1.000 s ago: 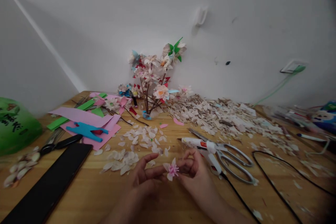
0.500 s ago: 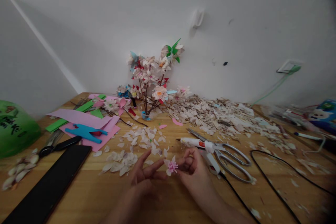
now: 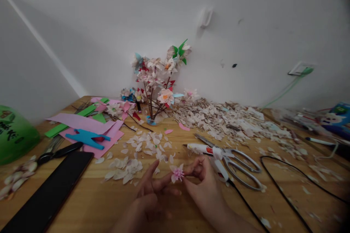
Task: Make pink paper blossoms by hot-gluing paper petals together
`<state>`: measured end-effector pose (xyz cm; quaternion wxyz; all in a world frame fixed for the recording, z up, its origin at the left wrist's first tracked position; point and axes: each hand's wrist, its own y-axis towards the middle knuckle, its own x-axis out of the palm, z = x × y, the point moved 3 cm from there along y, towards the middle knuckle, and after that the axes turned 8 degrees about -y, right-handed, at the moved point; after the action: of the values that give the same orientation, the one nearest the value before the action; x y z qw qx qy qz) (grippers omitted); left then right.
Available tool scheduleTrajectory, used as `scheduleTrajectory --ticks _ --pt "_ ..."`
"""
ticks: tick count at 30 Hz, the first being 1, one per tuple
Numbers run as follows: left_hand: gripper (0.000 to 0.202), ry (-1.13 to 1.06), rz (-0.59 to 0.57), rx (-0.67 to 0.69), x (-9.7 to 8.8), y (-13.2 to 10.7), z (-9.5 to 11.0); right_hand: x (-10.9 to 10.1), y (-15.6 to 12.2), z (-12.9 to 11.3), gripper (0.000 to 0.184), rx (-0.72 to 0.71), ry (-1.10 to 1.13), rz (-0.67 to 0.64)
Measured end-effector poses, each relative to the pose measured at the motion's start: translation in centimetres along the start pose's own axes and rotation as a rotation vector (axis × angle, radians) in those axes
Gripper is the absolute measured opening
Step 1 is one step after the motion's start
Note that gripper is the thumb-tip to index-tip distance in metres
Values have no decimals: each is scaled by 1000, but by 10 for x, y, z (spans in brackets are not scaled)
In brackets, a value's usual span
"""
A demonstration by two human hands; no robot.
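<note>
A small flower [image 3: 177,173] with pale petals and a pink centre is pinched at its right side between the thumb and fingertips of my right hand [image 3: 203,185]. My left hand [image 3: 151,191] has its fingers apart and stretched toward the flower; a fingertip reaches the flower's left side, though whether it presses on it I cannot tell. Loose pale petals [image 3: 125,169] lie just beyond my left hand. A white glue gun [image 3: 203,149] lies on the table behind my right hand, with large metal-handled scissors [image 3: 243,164] beside and partly under it.
Finished flowers on stems [image 3: 155,80] stand in a small cup against the wall. A heap of dried petals [image 3: 218,118] spreads at the back right. Left are a phone [image 3: 51,193], pink paper [image 3: 82,122] and a green bag [image 3: 16,136]. A black cable [image 3: 279,185] crosses the right side.
My left fingers have moved slightly right, closer to the flower. The flower has shifted a little left and stays pinched in my right hand.
</note>
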<state>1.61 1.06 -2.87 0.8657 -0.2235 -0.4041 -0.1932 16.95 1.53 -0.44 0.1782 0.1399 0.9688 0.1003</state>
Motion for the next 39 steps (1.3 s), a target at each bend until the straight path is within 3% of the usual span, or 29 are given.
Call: scheduleTrajectory --ticks 3,9,12,17,22,26,34,39 --pt "112 80 28 61 0 1 8 -2 1 1 27 -22 -36 -12" --pt "62 303 336 507 7 -7 67 -4 2 1 23 -10 -160 -189" --pt "54 447 396 603 8 -5 73 -2 -1 0 22 -62 -231 -228" --pt "60 744 198 467 14 0 40 4 -6 -4 20 -143 -303 -319" --pt "68 903 130 384 24 -5 21 7 -9 -6 18 -141 -301 -358" --pt "64 907 121 377 28 -3 17 9 -11 -6 21 -86 -248 -398" --pt "63 901 68 366 30 -3 21 8 -13 -7 25 -140 -252 -436" --pt "65 846 53 427 27 -1 24 5 -13 -10 25 -184 -288 -452"
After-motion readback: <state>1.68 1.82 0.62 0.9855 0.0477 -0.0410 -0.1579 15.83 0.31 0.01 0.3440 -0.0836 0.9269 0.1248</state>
